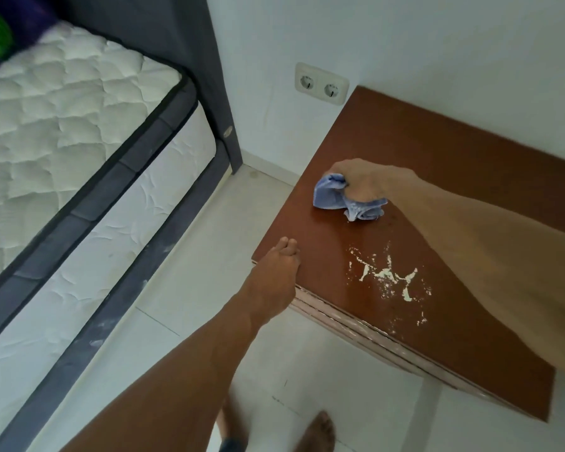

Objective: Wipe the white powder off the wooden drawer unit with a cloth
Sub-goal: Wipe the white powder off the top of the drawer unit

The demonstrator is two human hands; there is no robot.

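Head view: wooden drawer unit under both hands. Right hand is fisted round the blue cloth on top. Left hand rests straight-fingered on the edge, left of that grip. White powder sits near the grip, camera side.

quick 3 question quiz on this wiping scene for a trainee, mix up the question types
1. True or false: the white powder has already been wiped off the wooden drawer unit.
2. Where is the blue cloth relative to the powder? A) lying on top of it B) on the unit's top, apart from it and farther from the person C) down on the floor
3. Fill in: the right hand grips the cloth while the left hand rests at the unit's ____ edge.

Key: 1 false; 2 B; 3 left
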